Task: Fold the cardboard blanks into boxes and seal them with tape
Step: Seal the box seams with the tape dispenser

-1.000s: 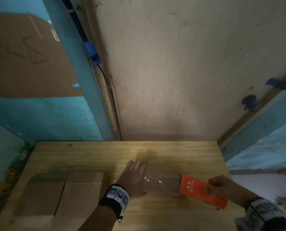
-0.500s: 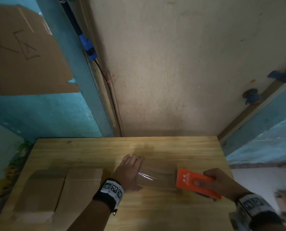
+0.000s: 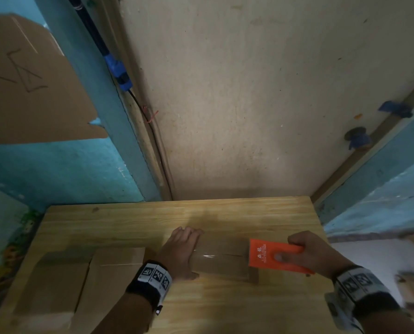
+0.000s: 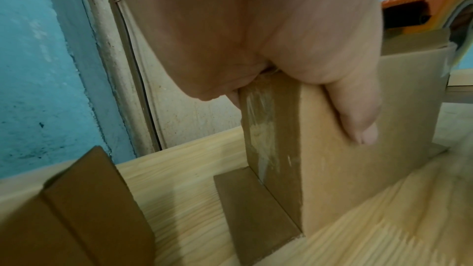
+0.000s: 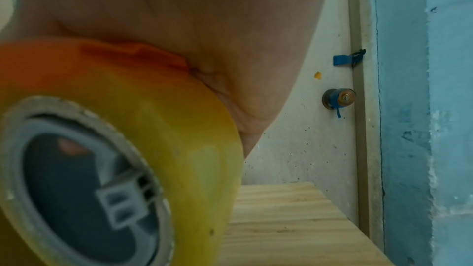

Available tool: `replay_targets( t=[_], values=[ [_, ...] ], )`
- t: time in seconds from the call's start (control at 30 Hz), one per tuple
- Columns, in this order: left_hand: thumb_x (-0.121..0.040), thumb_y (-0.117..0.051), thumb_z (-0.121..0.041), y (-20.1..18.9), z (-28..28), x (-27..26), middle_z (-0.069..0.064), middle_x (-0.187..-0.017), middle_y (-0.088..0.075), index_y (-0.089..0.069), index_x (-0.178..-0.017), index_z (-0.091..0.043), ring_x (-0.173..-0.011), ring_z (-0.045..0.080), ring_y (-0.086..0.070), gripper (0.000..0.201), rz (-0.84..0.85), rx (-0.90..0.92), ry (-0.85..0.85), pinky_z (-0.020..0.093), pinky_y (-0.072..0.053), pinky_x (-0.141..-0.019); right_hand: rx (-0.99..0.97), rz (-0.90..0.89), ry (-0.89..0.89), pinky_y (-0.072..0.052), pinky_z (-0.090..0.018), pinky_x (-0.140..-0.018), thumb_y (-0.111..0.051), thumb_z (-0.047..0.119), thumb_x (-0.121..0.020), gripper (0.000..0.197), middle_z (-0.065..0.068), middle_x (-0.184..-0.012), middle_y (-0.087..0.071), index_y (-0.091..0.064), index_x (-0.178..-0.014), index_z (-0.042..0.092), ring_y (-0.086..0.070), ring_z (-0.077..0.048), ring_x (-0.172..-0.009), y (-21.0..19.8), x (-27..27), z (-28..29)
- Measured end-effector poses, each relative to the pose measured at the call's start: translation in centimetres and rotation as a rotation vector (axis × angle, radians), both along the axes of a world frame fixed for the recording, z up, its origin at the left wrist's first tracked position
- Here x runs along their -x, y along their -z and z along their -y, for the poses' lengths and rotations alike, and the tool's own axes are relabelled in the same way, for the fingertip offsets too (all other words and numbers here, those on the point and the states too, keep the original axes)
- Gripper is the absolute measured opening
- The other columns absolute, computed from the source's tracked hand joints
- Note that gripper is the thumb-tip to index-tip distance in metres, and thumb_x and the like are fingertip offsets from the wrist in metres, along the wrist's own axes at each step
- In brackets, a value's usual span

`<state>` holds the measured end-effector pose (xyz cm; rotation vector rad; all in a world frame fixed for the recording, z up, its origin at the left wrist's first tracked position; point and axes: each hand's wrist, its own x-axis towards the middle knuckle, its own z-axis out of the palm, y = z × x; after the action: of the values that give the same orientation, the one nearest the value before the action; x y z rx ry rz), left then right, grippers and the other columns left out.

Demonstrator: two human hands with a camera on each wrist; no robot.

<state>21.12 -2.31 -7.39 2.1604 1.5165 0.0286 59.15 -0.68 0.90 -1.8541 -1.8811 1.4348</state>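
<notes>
A small brown cardboard box stands on the wooden table, with clear tape along its top seam and down its left end. My left hand holds the box's left end, thumb on the near side, fingers over the far side. My right hand grips an orange tape dispenser resting on the box's right end. Its tape roll fills the right wrist view. Flaps lie flat on the table at both ends of the box.
Two folded cardboard pieces lie on the table's left side, seen close in the left wrist view. A beige door with a knob and blue walls stand behind the table. The table's right edge is close to my right hand.
The dispenser has slid from off the box's right side onto its top right end, laying the tape strip down on the seam. My left hand has stayed on the left end.
</notes>
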Motion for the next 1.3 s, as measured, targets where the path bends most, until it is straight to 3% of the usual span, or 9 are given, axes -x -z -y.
replay_targets(
  t=[0.17,0.3,0.43,0.5,0.63,0.73,0.9,1.13,1.3],
  values=[
    [-0.058,-0.091,-0.055,0.4,0.0,1.3,-0.019,-0.147,-0.029,-0.021,-0.150,-0.042,-0.148,0.021,-0.018,0.116,0.023,0.053,-0.068,0.041,-0.007,-0.126,0.118,0.024,0.061,-0.061,-0.032,-0.059,-0.087,0.065,-0.072,0.064,-0.008,-0.085,-0.079,-0.074,-0.094,0.006,-0.078,-0.024,-0.071,1.1,-0.8,0.1],
    [-0.051,-0.090,-0.059,0.9,-0.6,2.3,-0.019,-0.139,-0.031,-0.023,-0.147,-0.042,-0.141,0.017,-0.030,0.119,0.008,0.031,-0.044,0.040,-0.017,-0.127,0.225,0.048,0.139,-0.063,-0.040,-0.070,-0.088,0.075,-0.058,0.083,-0.008,-0.093,-0.082,-0.073,-0.106,0.010,-0.081,-0.027,-0.082,1.7,-2.2,0.6],
    [-0.052,-0.092,-0.054,0.7,-0.7,2.1,-0.019,-0.136,-0.030,-0.026,-0.147,-0.040,-0.131,0.011,-0.030,0.117,0.046,0.041,-0.051,0.039,-0.035,-0.117,0.245,0.132,0.085,-0.064,-0.033,-0.065,-0.083,0.078,-0.062,0.078,-0.003,-0.095,-0.081,-0.070,-0.110,0.018,-0.080,-0.019,-0.078,2.0,-1.1,0.7],
    [-0.052,-0.092,-0.053,0.5,-0.6,2.1,-0.021,-0.135,-0.030,-0.026,-0.146,-0.041,-0.129,0.009,-0.030,0.116,0.053,0.042,-0.050,0.039,-0.036,-0.116,0.251,0.182,0.045,-0.065,-0.036,-0.068,-0.083,0.077,-0.064,0.073,-0.002,-0.094,-0.081,-0.072,-0.106,0.019,-0.080,-0.019,-0.078,2.1,-0.4,0.3],
    [-0.052,-0.092,-0.052,0.6,-0.6,2.1,-0.023,-0.135,-0.029,-0.026,-0.146,-0.041,-0.127,0.007,-0.030,0.115,0.071,0.049,-0.054,0.040,-0.036,-0.116,0.238,0.350,-0.046,-0.063,-0.025,-0.065,-0.079,0.086,-0.060,0.074,0.005,-0.106,-0.069,-0.066,-0.106,0.029,-0.074,-0.013,-0.086,1.9,1.2,-0.4],
    [-0.051,-0.092,-0.053,0.4,-0.6,2.0,-0.022,-0.137,-0.029,-0.026,-0.147,-0.041,-0.128,0.007,-0.031,0.117,0.067,0.042,-0.045,0.038,-0.037,-0.115,0.236,0.416,-0.075,-0.065,-0.030,-0.079,-0.074,0.093,-0.053,0.081,0.008,-0.106,-0.067,-0.061,-0.106,0.034,-0.071,-0.010,-0.090,1.9,2.6,-1.0],
    [-0.053,-0.093,-0.045,0.0,-0.4,1.9,-0.025,-0.137,-0.027,-0.026,-0.146,-0.043,-0.129,0.005,-0.031,0.114,0.121,0.072,-0.062,0.036,-0.039,-0.114,0.227,0.514,-0.100,-0.058,-0.036,-0.095,-0.070,0.093,-0.060,0.085,0.008,-0.110,-0.063,-0.058,-0.115,0.030,-0.065,-0.011,-0.098,1.8,5.2,-1.8],
    [-0.054,-0.094,-0.029,-0.1,-0.6,1.5,-0.031,-0.133,-0.024,-0.029,-0.146,-0.044,-0.128,0.001,-0.031,0.114,0.183,0.108,-0.089,0.028,-0.040,-0.110,0.020,0.648,-0.013,-0.052,-0.030,-0.085,-0.060,0.098,-0.060,0.077,0.011,-0.093,-0.060,-0.058,-0.095,0.029,-0.062,-0.010,-0.089,1.3,7.3,-0.2],
    [-0.052,-0.092,-0.031,0.0,-0.8,1.6,-0.030,-0.130,-0.024,-0.030,-0.144,-0.045,-0.124,0.001,-0.032,0.112,0.191,0.118,-0.092,0.027,-0.040,-0.109,-0.069,0.697,0.060,-0.054,-0.030,-0.085,-0.059,0.095,-0.066,0.069,0.012,-0.087,-0.058,-0.053,-0.086,0.029,-0.063,-0.010,-0.085,0.7,8.5,1.0]
  ],
)
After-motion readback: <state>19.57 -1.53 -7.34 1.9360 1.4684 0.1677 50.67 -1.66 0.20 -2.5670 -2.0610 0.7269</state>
